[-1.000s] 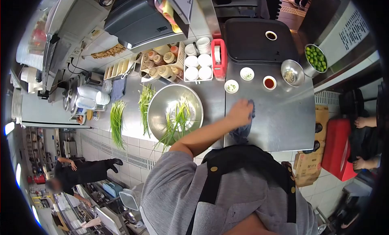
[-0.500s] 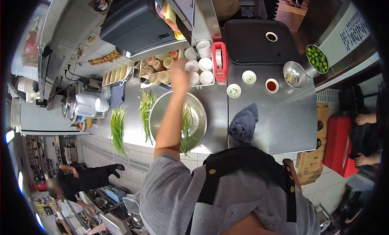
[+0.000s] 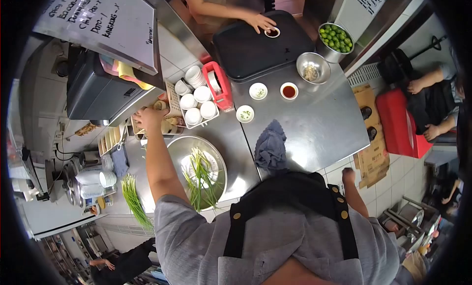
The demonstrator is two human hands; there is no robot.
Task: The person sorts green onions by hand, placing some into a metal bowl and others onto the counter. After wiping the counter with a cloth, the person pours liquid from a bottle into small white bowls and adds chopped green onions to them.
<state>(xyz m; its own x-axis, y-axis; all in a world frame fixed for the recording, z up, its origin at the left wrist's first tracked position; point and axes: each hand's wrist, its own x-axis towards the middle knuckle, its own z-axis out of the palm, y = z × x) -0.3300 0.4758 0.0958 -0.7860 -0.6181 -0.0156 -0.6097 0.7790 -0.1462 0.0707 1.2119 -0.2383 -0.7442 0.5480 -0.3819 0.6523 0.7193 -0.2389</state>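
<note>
My left hand (image 3: 149, 119) reaches over the condiment bottles (image 3: 172, 125) in their basket, fingers spread on the bottle tops, partly under the shelf edge. Below that forearm sits a large steel mixing bowl (image 3: 222, 159) with long green onions (image 3: 200, 174) lying in it. Another bunch of green onions (image 3: 133, 199) rests on the counter to the left. My right hand (image 3: 348, 176) hangs low beyond the counter's front edge, its fingers curled in.
A white basket of small cups (image 3: 202, 94) adjoins the bottles, beside a red tape dispenser (image 3: 219, 86). Small sauce bowls (image 3: 289, 90), a blue-grey cloth (image 3: 270, 146) and a steel bowl (image 3: 313, 68) stand on the counter (image 3: 314, 137). A co-worker's hand (image 3: 260, 22) touches a dark sauce bowl (image 3: 272, 33).
My view has swung round, shifting the counter leftward. My left hand stays at the bottles, now farther in by the shelf. A co-worker's hand has come to the dark sauce bowl.
</note>
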